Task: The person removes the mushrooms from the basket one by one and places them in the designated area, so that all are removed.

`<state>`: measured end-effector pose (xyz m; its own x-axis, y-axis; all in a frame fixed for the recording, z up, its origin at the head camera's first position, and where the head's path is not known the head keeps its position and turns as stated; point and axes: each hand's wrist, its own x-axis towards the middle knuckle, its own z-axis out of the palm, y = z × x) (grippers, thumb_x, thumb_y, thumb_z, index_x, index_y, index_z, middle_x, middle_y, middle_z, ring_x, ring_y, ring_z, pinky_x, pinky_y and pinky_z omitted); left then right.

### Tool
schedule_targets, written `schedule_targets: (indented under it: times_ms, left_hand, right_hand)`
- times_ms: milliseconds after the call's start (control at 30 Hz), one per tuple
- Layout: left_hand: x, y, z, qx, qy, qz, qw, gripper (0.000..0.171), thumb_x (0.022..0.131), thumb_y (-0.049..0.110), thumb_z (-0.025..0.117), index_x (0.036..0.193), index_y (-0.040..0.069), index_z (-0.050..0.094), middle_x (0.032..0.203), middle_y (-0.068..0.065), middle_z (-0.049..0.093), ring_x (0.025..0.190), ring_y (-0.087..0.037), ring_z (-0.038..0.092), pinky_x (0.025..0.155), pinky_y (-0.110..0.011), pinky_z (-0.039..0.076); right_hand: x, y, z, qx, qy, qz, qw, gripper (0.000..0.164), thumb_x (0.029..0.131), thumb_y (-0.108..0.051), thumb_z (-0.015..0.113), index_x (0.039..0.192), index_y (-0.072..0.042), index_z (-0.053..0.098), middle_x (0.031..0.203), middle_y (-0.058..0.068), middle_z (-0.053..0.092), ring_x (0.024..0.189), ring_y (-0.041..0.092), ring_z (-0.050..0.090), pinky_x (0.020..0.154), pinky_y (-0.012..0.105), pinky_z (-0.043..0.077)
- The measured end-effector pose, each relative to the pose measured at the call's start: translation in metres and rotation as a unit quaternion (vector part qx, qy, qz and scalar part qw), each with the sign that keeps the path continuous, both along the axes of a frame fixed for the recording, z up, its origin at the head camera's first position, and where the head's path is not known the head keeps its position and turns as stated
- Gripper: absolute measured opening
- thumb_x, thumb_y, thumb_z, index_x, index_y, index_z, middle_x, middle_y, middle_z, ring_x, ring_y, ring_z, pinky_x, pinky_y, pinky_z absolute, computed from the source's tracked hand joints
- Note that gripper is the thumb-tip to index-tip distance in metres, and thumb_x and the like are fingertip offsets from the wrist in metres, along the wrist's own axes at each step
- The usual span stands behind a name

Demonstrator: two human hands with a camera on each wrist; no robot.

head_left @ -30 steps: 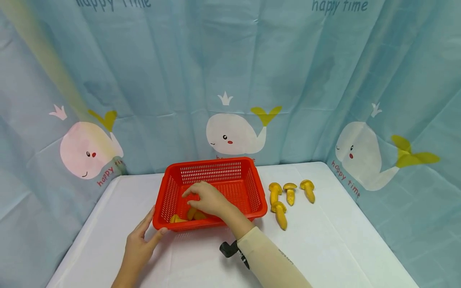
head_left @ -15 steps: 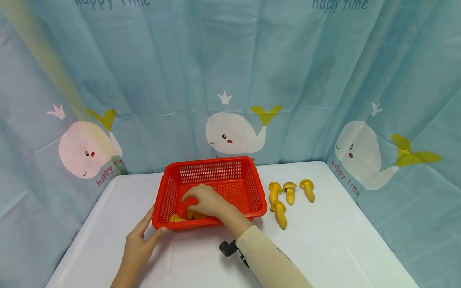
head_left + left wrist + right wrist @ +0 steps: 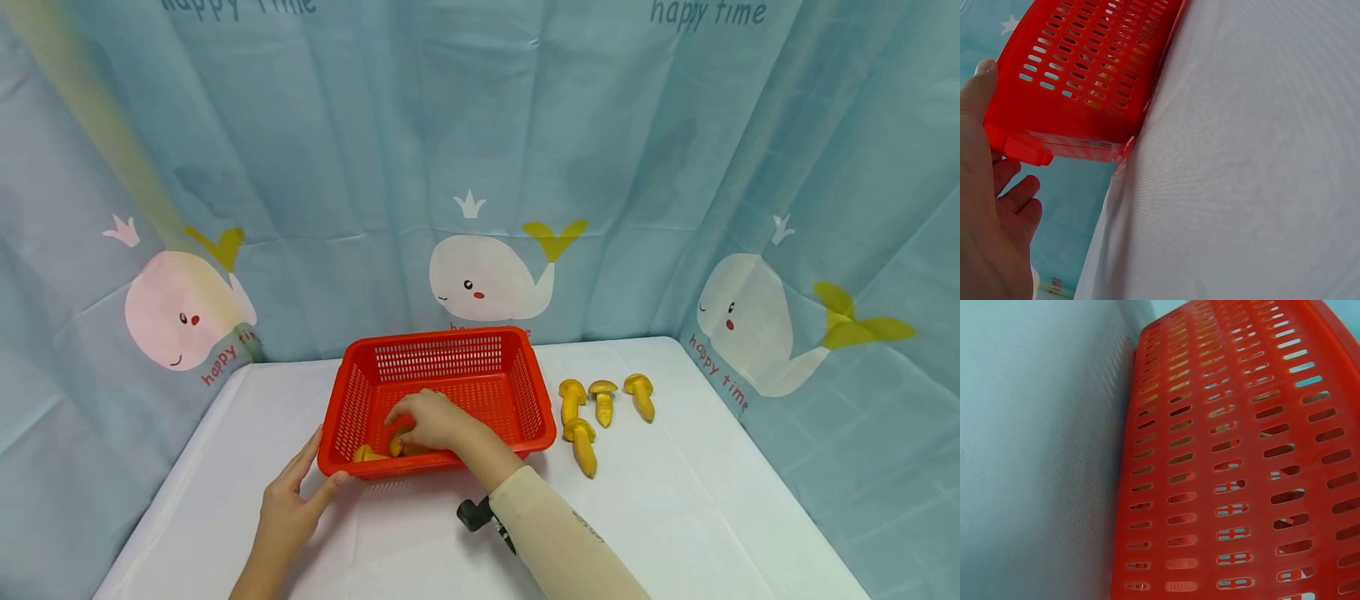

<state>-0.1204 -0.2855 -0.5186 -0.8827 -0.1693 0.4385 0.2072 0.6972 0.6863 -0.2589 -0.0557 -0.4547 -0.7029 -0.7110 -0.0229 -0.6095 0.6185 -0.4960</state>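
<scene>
In the head view, my right hand [image 3: 431, 419] reaches over the front rim into a red plastic basket [image 3: 480, 398]. Its thumb and fingers pinch a yellow mushroom [image 3: 396, 445], partly hidden under the hand. Another yellow mushroom [image 3: 367, 454] lies in the basket's front left corner. My left hand [image 3: 291, 507] holds that corner from outside, thumb at the front and fingers along the left side. Seen from the left wrist, the left hand [image 3: 994, 187] spans the basket corner [image 3: 1054, 112]. The right wrist view shows only the basket's slotted front wall [image 3: 1235, 462], with yellow behind its slots.
Several yellow mushrooms [image 3: 583, 450] lie on the white tablecloth [image 3: 675, 500] right of the basket, two of them touching. A blue curtain [image 3: 360, 167] with whale prints hangs behind the table and along both sides. A black wrist device [image 3: 474, 515] sits under the right forearm.
My right hand has lowered a little inside the basket and its fingers have closed in on a mushroom there. The left hand and the basket have stayed in place.
</scene>
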Motion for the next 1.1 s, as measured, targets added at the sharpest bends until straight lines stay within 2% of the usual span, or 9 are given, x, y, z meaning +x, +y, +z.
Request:
schedule_targets:
  times_ms: [133,400,533,667,833,1100]
  left_hand:
    - [-0.0004,-0.0008,-0.0009,-0.008,0.012,-0.002,0.9999,0.087,0.083,0.019,0.087,0.157,0.029,0.042,0.155,-0.008,0.051,0.136,0.016,0.036,0.101,0.002,0.028]
    - [0.0010,0.0001,0.0003,-0.005,-0.007,0.007,0.9999,0.087,0.084,0.022,0.086,0.157,0.033,0.041,0.156,-0.006,0.050,0.135,0.017,0.035,0.101,0.002,0.028]
    - [0.0005,0.0005,0.0004,-0.005,0.006,0.002,1.0000,0.087,0.083,0.020,0.087,0.157,0.030,0.042,0.155,-0.010,0.051,0.136,0.017,0.035,0.101,0.002,0.028]
    - [0.0003,0.0011,0.0014,-0.007,0.015,0.000,0.9999,0.087,0.083,0.019,0.087,0.157,0.028,0.042,0.155,-0.007,0.050,0.136,0.016,0.036,0.101,0.002,0.029]
    - [0.0005,0.0011,0.0017,-0.005,0.017,-0.002,0.9998,0.087,0.083,0.018,0.087,0.157,0.027,0.043,0.155,-0.006,0.050,0.137,0.016,0.036,0.101,0.002,0.029]
    - [-0.0014,-0.0004,-0.0004,-0.010,0.026,-0.005,0.9996,0.087,0.082,0.016,0.088,0.157,0.023,0.044,0.154,-0.010,0.051,0.137,0.016,0.036,0.102,0.002,0.028]
  right_hand:
    - [-0.0003,0.0000,-0.0005,0.002,-0.020,-0.001,1.000,0.031,0.092,-0.021,0.078,0.122,-0.026,0.076,0.123,-0.014,0.070,0.121,0.010,0.056,0.113,0.041,0.041]
    - [-0.0007,0.0008,-0.0024,0.007,-0.041,-0.010,0.999,0.035,0.090,-0.020,0.080,0.124,-0.027,0.076,0.125,-0.013,0.069,0.121,0.012,0.056,0.112,0.042,0.043]
    - [-0.0013,0.0004,-0.0038,0.010,-0.047,-0.014,0.999,0.036,0.090,-0.019,0.079,0.124,-0.027,0.075,0.125,-0.014,0.068,0.118,0.011,0.056,0.111,0.042,0.044]
    - [-0.0017,-0.0001,-0.0054,0.009,-0.054,-0.018,0.998,0.035,0.089,-0.018,0.080,0.123,-0.027,0.076,0.122,-0.014,0.069,0.111,0.009,0.056,0.105,0.036,0.049]
    - [-0.0014,0.0008,-0.0061,-0.003,-0.084,-0.030,0.996,0.033,0.088,-0.017,0.081,0.119,-0.027,0.077,0.115,-0.013,0.069,0.104,0.008,0.056,0.096,0.028,0.053]
    - [-0.0006,0.0026,-0.0032,-0.011,-0.099,-0.041,0.994,0.031,0.087,-0.015,0.081,0.116,-0.025,0.077,0.110,-0.011,0.069,0.099,0.008,0.056,0.091,0.025,0.053]
